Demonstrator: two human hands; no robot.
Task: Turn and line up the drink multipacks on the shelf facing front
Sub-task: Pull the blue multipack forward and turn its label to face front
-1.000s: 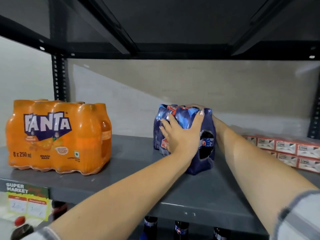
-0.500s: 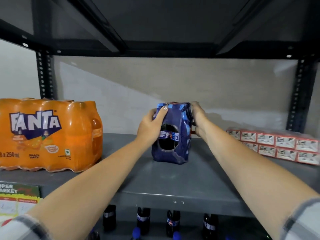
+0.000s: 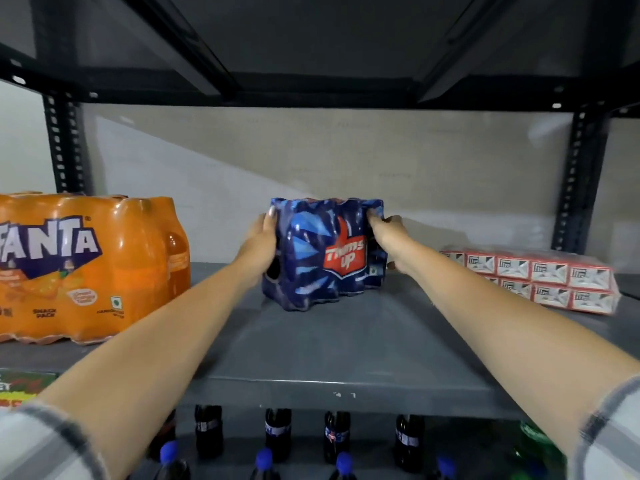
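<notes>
A blue Thums Up multipack [image 3: 327, 252] stands on the grey shelf [image 3: 346, 348], its red logo facing me. My left hand [image 3: 258, 245] presses against its left side, thumb up at the top corner. On the right side my right hand [image 3: 388, 233] grips the upper back corner. An orange Fanta multipack [image 3: 86, 268] stands at the left of the shelf, its label facing front and partly cut off by the frame's edge.
A wrapped pack of red and white cartons [image 3: 540, 280] lies at the right of the shelf. Dark bottles with blue caps [image 3: 277, 434] stand on the lower shelf. Black uprights [image 3: 578, 181] and the shelf above bound the space. A price label [image 3: 20, 386] hangs at the front left.
The blue multipack has been rotated from its narrow end facing me to its logo side facing me. My hands shifted to its left and right sides.
</notes>
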